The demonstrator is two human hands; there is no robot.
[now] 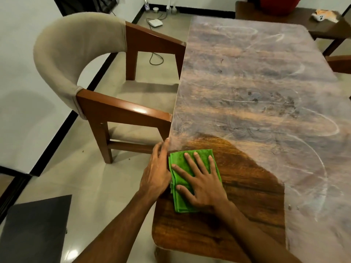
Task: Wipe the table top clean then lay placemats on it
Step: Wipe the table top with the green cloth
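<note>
One green cloth (180,203) on table (247,82), right hand (205,185) flat on it, fingers spread; left hand (155,171) at edge, fingers straight.

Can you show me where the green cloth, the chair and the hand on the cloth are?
green cloth (177,158): head view, near its far left corner.
chair (57,54): head view, on the padded beige backrest.
right hand (205,185): head view, on the back of the hand.
</note>
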